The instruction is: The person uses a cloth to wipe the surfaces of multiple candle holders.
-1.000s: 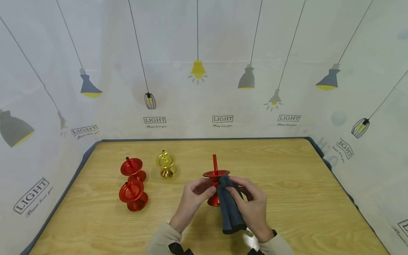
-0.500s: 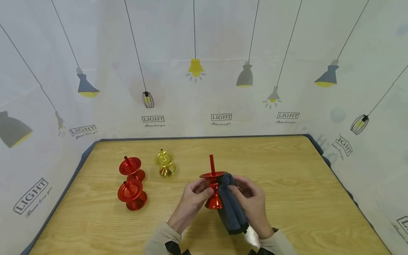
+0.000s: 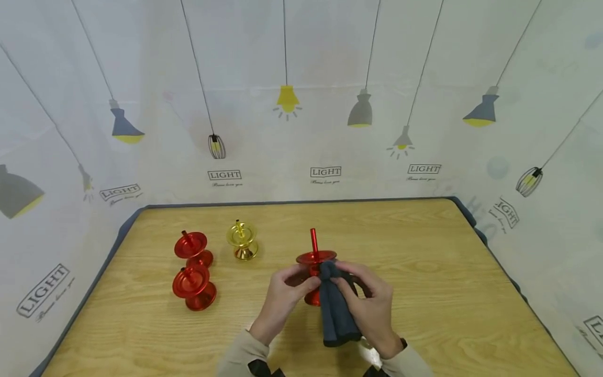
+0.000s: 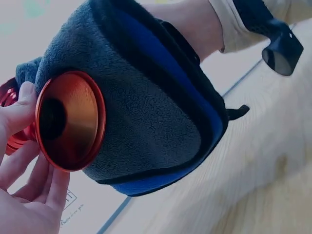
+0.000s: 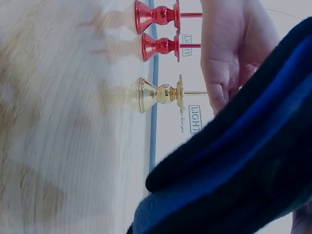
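In the head view, a shiny red candle holder with a round dish and a thin post on top stands upright between both hands. My left hand grips its stem from the left with thumb and fingers. A dark grey-blue cloth hangs from my right hand, which pinches it against the stem's right side. The cloth hides much of the stem. From the left wrist view, the holder's hollow flared base faces the camera, with the cloth spread behind it. Blue inner layers of cloth show in the right wrist view.
Two more red candle holders, a rear one and a front one, stand at the table's left. A gold candle holder stands to their right. Light-coloured walls printed with lamps surround the wooden table at the back and sides.
The cloth swung off to the right, baring the stem half a second ago, and is now back across it. The held candle holder moved slightly left; the standing ones kept their places on the table.
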The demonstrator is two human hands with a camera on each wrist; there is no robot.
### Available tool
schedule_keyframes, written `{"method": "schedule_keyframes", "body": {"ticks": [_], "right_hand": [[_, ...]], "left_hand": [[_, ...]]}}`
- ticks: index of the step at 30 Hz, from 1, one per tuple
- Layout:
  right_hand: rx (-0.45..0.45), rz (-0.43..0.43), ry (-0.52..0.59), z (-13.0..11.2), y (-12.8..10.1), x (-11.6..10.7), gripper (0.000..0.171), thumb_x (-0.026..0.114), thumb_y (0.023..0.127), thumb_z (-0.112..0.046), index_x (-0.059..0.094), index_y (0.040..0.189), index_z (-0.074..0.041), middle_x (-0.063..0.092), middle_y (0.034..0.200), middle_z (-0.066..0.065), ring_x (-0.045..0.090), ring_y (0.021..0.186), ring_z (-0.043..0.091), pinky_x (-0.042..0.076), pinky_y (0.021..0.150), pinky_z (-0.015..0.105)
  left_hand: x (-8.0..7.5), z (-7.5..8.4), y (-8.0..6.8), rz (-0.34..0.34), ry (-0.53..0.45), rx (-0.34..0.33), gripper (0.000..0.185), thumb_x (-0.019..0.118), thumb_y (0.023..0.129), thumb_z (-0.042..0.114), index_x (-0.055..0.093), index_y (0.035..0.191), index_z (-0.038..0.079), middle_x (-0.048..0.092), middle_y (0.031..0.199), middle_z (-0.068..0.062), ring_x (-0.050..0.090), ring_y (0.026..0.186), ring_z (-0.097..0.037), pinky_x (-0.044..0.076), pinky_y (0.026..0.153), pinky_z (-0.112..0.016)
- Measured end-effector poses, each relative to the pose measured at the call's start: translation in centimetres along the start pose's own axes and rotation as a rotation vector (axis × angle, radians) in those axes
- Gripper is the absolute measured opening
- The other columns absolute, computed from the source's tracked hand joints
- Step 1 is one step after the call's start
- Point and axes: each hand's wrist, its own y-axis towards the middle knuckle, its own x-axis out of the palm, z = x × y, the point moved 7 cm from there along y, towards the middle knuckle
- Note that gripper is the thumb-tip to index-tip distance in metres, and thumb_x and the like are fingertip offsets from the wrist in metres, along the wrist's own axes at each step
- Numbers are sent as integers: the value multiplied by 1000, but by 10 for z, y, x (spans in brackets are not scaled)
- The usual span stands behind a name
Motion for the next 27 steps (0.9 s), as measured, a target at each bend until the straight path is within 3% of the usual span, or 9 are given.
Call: {"method": "schedule_keyframes", "body": {"ticks": [5, 8, 11, 13, 17, 19, 24, 27], "right_hand": [[145, 5, 59, 9, -1, -1, 32, 72, 83, 16, 70, 114, 7, 74, 112, -7, 71, 98, 4, 58, 80, 19], [245, 35, 132, 16, -3, -3, 29, 70, 85, 16, 68, 114, 10, 74, 108, -9, 71, 95, 5, 58, 80, 20], [279, 61, 185, 21, -3, -5, 29, 70, 84, 18, 68, 112, 13, 76, 105, -6, 72, 95, 8, 58, 82, 21], [277, 71, 177, 22, -3, -6, 27, 71, 84, 16, 68, 111, 12, 76, 103, -5, 73, 93, 8, 58, 79, 20], [214, 63, 62, 18, -2, -9, 28, 74, 85, 12, 72, 112, 6, 76, 105, -6, 71, 93, 5, 58, 78, 19], [130, 48, -22, 11, 0, -10, 31, 75, 83, 13, 73, 112, 2, 76, 107, -2, 71, 96, 5, 58, 78, 18], [-76, 22, -109, -10, 4, -9, 42, 77, 76, 20, 73, 113, 0, 75, 108, 15, 71, 101, 7, 58, 82, 19], [-77, 17, -56, -11, 5, -9, 41, 75, 77, 21, 72, 114, 2, 75, 108, 14, 71, 101, 8, 58, 82, 20]], "left_hand": [[-2, -2, -1, -47, -65, -8, 47, 76, 93, 24, 62, 132, 1, 72, 111, 0, 68, 101, -12, 56, 89, -27], [1, -2, -2, -121, -94, 2, 51, 72, 96, 28, 59, 131, -6, 70, 113, 2, 65, 103, -13, 54, 90, -26], [3, 0, -4, -169, -96, 1, 51, 66, 100, 28, 57, 134, -10, 68, 121, -5, 62, 108, -13, 52, 93, -25], [5, 1, -4, -166, -50, 5, 51, 63, 102, 28, 56, 137, -9, 66, 128, -13, 62, 112, -13, 51, 95, -24], [12, 8, -4, -129, 92, 46, 46, 58, 105, 27, 59, 137, -7, 64, 132, -25, 67, 109, -16, 54, 89, -22], [17, 11, -3, -113, 119, 53, 44, 58, 105, 27, 60, 136, -4, 65, 131, -25, 69, 107, -17, 56, 85, -23], [19, 8, 0, -58, 21, 1, 44, 64, 101, 28, 61, 137, 2, 69, 125, -17, 67, 106, -16, 56, 87, -26], [17, 6, 1, -53, -80, -18, 47, 68, 99, 29, 60, 136, 1, 70, 119, -9, 66, 105, -14, 54, 90, -27]]}}
